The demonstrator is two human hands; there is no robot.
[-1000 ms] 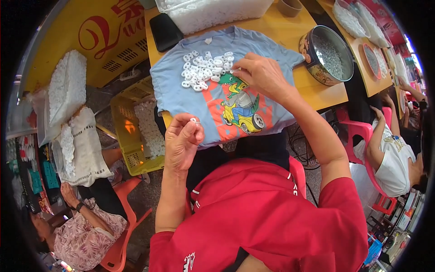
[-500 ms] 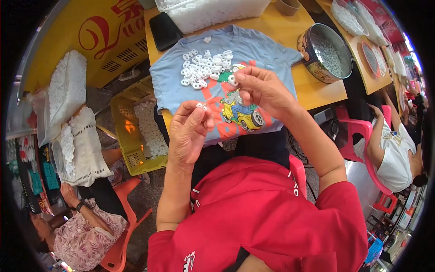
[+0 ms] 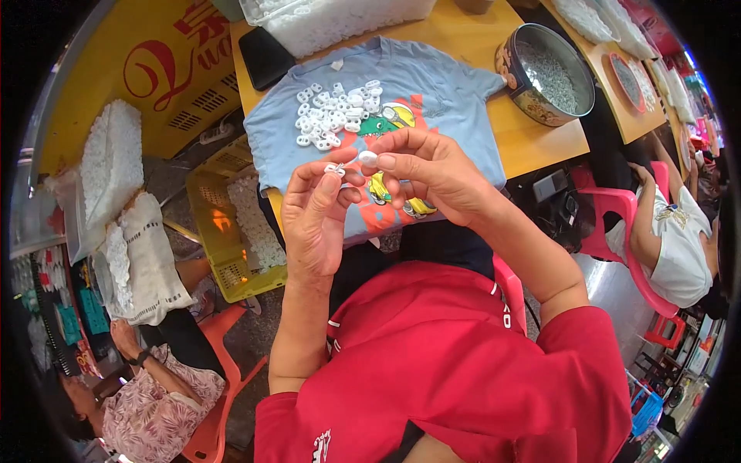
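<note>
Fingers pinch white pieces; shirt on yellow table; co-workers seated.

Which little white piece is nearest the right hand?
The oval white piece the right hand pinches; the left hand holds another, others lie on the blue shirt.

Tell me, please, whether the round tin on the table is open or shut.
Open: no lid covers the round tin, and small grey pieces show inside it.
</note>
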